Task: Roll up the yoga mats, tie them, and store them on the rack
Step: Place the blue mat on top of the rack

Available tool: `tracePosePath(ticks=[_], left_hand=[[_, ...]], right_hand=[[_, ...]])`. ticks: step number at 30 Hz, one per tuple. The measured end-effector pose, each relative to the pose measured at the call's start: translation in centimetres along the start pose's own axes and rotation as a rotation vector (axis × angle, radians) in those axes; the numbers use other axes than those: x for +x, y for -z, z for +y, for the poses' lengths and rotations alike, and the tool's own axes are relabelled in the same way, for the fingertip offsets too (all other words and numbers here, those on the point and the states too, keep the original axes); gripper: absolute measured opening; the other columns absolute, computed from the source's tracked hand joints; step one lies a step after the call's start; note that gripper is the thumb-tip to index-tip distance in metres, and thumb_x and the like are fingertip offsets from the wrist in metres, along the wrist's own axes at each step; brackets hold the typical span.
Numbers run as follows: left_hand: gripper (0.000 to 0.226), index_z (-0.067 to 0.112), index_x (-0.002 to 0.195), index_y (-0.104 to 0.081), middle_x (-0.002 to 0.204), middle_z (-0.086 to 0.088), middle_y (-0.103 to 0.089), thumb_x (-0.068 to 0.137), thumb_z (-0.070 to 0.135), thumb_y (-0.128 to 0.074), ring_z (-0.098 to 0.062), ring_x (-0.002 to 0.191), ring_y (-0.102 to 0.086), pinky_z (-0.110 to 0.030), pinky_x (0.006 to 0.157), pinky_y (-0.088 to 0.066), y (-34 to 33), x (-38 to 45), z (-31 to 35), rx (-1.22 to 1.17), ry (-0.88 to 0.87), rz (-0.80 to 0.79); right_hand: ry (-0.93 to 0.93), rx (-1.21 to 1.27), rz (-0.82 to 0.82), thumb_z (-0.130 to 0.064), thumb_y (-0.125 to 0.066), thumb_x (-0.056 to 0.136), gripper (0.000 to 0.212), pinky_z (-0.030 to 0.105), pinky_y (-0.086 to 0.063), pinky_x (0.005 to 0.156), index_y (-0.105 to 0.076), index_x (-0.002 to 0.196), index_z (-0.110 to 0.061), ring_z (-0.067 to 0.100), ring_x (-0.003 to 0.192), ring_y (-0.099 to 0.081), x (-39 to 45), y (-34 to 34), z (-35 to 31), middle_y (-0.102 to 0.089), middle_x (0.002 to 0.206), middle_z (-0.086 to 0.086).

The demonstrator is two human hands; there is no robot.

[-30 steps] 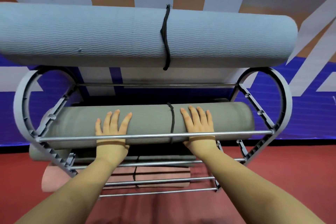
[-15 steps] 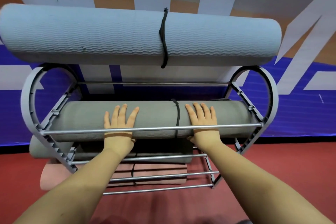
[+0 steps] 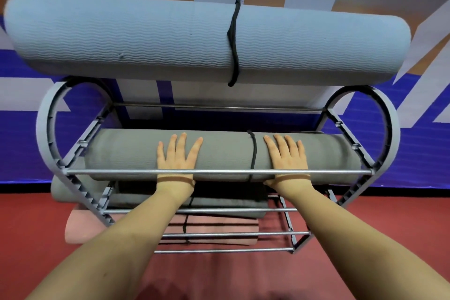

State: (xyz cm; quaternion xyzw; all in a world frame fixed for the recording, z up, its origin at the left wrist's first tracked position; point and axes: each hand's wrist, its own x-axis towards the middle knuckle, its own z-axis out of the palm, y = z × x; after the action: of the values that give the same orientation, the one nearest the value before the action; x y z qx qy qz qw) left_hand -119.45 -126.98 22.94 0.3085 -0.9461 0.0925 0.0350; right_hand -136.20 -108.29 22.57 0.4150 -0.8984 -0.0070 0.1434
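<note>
- Hands flat: my left hand (image 3: pixel 177 156) and right hand (image 3: pixel 287 156) press, fingers straight and spread, on the grey rolled mat (image 3: pixel 126 151).
- Mat lies tied on the rack (image 3: pixel 219 172), second tier.

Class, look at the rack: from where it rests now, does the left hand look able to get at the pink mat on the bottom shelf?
Probably yes. The left hand lies flat on the grey mat, holding nothing, and the pink mat sticks out past the rack on that side, with open floor in front.
</note>
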Motion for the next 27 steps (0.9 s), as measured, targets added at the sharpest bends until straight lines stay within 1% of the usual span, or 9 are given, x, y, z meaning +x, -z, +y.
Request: tracePosePath(ticks=[8, 10, 12, 15, 19, 21, 23, 25, 27], left_hand=[[0.106, 0.029, 0.149, 0.016, 0.158, -0.012, 0.008, 0.083, 0.034, -0.067, -0.030, 0.146, 0.007, -0.050, 0.114, 0.009, -0.7, 1.0, -1.9, -0.025, 0.007, -0.029], [0.109, 0.030, 0.149, 0.017, 0.158, -0.012, 0.011, 0.082, 0.032, -0.069, -0.030, 0.146, 0.009, -0.050, 0.113, 0.012, -0.9, 1.1, -1.8, -0.040, 0.002, -0.049], [0.109, 0.030, 0.148, 0.020, 0.157, -0.012, 0.015, 0.082, 0.030, -0.067, -0.031, 0.145, 0.013, -0.049, 0.112, 0.015, -1.0, 0.8, -1.9, -0.040, -0.009, -0.049], [0.107, 0.030, 0.146, 0.023, 0.156, -0.012, 0.020, 0.083, 0.031, -0.063, -0.032, 0.144, 0.017, -0.047, 0.109, 0.020, -0.9, 0.1, -2.3, -0.068, -0.046, -0.046], [0.103, 0.030, 0.146, 0.024, 0.156, -0.013, 0.022, 0.087, 0.033, -0.060, -0.032, 0.144, 0.017, -0.051, 0.111, 0.016, -0.1, -0.5, -2.6, -0.069, -0.048, -0.072], [0.107, 0.027, 0.148, 0.018, 0.157, -0.017, 0.012, 0.082, 0.033, -0.066, -0.035, 0.145, 0.008, -0.053, 0.113, 0.009, -0.2, -1.2, -2.6, -0.100, -0.086, 0.007], [0.100, 0.020, 0.150, -0.017, 0.151, -0.022, -0.024, 0.068, 0.025, -0.074, -0.038, 0.139, -0.023, -0.054, 0.115, -0.010, -1.1, -2.3, -2.7, -0.183, -0.184, 0.222], [0.069, 0.013, 0.133, -0.042, 0.130, -0.014, -0.048, 0.068, 0.022, -0.062, -0.034, 0.117, -0.049, -0.046, 0.106, -0.029, -3.1, -4.0, -2.7, -0.314, -0.378, 0.435], [0.048, 0.014, 0.121, -0.050, 0.114, -0.006, -0.051, 0.074, 0.022, -0.051, -0.025, 0.098, -0.054, -0.036, 0.090, -0.037, -5.0, -6.3, -2.1, -0.387, -0.581, 0.475]], right_hand=[[-0.008, 0.042, -0.027, -0.047, -0.092, 0.017, 0.126, 0.059, -0.043, 0.095, -0.053, 0.131, -0.010, 0.041, 0.112, -0.057, 1.4, -0.6, -1.3, -0.058, 0.126, 0.019], [-0.023, 0.022, -0.057, -0.047, -0.091, 0.037, 0.124, 0.057, -0.029, 0.108, -0.038, 0.144, -0.012, 0.041, 0.130, -0.041, 1.4, -0.3, -1.6, -0.042, 0.144, 0.018], [-0.029, 0.020, -0.116, -0.046, -0.080, 0.066, 0.118, 0.051, -0.003, 0.117, -0.006, 0.153, -0.017, 0.035, 0.145, -0.010, 1.1, -0.1, -2.0, -0.010, 0.158, 0.014], [-0.057, 0.028, -0.166, -0.044, -0.075, 0.074, 0.117, 0.050, 0.004, 0.116, 0.009, 0.152, -0.019, 0.034, 0.146, 0.003, 0.7, 0.7, -2.4, 0.006, 0.159, 0.012], [0.095, 0.178, 0.084, -0.023, -0.090, 0.039, 0.118, 0.058, -0.026, 0.107, -0.032, 0.142, -0.014, 0.043, 0.132, -0.038, -1.2, 0.0, -3.2, -0.038, 0.144, 0.025], [0.248, 0.312, 0.252, -0.016, -0.082, 0.048, 0.090, 0.049, -0.034, 0.107, -0.043, 0.130, -0.013, 0.035, 0.122, -0.042, -3.4, -0.9, -4.6, -0.048, 0.134, 0.020], [0.369, 0.406, 0.337, -0.017, -0.064, 0.065, 0.058, 0.040, -0.042, 0.088, -0.047, 0.120, -0.013, 0.027, 0.105, -0.048, -5.8, -1.8, -6.8, -0.050, 0.121, 0.009], [0.448, 0.456, 0.308, -0.019, -0.054, 0.071, 0.042, 0.033, -0.040, 0.076, -0.049, 0.113, -0.015, 0.024, 0.090, -0.050, -7.7, -3.2, -8.5, -0.050, 0.110, 0.004], [0.507, 0.464, 0.262, -0.020, -0.052, 0.075, 0.033, 0.030, -0.040, 0.070, -0.050, 0.108, -0.016, 0.022, 0.080, -0.053, -9.0, -5.1, -9.7, -0.057, 0.099, 0.003]])
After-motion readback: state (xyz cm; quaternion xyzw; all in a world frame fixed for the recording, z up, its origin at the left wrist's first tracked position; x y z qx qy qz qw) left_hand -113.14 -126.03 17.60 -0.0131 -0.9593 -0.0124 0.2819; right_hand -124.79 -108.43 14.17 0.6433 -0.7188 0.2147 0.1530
